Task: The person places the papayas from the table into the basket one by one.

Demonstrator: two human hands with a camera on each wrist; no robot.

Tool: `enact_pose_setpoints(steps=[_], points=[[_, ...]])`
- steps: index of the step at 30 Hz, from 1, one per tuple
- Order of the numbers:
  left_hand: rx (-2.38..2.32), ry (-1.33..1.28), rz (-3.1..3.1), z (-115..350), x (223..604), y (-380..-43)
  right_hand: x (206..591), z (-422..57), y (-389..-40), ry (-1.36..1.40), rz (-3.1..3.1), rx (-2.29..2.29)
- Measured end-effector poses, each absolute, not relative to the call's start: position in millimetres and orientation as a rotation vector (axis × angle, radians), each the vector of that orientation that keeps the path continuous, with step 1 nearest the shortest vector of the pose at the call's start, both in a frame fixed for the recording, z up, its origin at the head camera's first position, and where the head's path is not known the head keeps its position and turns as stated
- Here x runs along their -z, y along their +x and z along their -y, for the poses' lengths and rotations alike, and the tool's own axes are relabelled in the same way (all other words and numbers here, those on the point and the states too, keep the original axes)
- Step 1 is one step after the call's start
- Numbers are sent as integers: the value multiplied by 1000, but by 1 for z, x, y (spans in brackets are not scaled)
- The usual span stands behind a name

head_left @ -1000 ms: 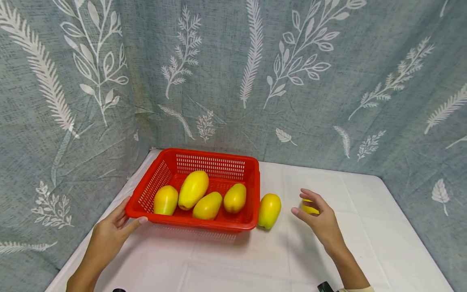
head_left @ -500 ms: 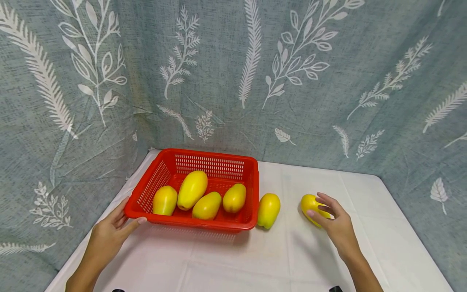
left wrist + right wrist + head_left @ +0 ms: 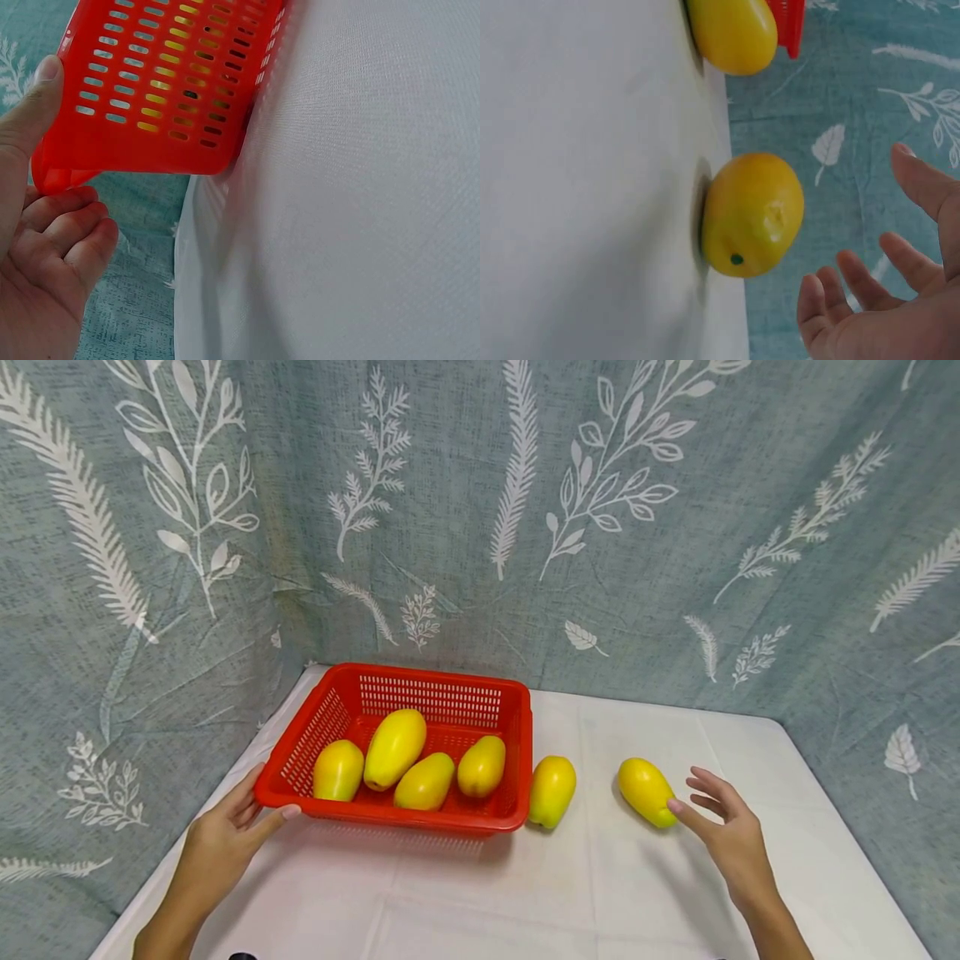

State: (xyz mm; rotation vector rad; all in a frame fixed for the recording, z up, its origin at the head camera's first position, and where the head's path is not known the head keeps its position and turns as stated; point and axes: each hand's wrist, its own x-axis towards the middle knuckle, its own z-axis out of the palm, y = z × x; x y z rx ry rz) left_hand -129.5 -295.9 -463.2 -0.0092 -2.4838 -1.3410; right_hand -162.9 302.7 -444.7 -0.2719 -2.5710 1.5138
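Observation:
My left hand (image 3: 223, 842) holds the near left corner of a red plastic basket (image 3: 420, 820), thumb on the rim and fingers curled beneath it. In the left wrist view, the thumb (image 3: 46, 82) lies against the basket's slotted wall (image 3: 161, 97). Several yellow mango-like fruits (image 3: 396, 749) lie inside. Another such fruit (image 3: 552, 792) sits just outside the basket's right side. Farther right is one more yellow fruit (image 3: 647, 792). My right hand (image 3: 731, 837) hovers beside it, fingers spread and loosely bent, holding nothing. The right wrist view shows a gap between that fruit (image 3: 754, 214) and the hand.
A white cloth (image 3: 525, 910) covers the table. Grey-green curtains (image 3: 465, 527) with white leaf prints hang behind and along both sides. The basket stands near the table's left edge.
My right hand has moved rightward and slightly nearer, uncovering the rightmost fruit, which it partly hid before. My left hand and the basket stay in place.

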Motion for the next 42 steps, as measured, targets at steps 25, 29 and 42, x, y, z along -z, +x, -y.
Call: enact_pose_setpoints(steps=[25, 29, 42], points=[[1380, -21, 2459, 297, 465, -130, 465, -301, -185, -298, 2676, -1600], [1397, -20, 2454, 296, 464, -130, 467, -298, -189, -291, 2694, -1595], [1389, -17, 2450, 295, 464, -130, 471, -289, -204, -279, 2798, -1531]])
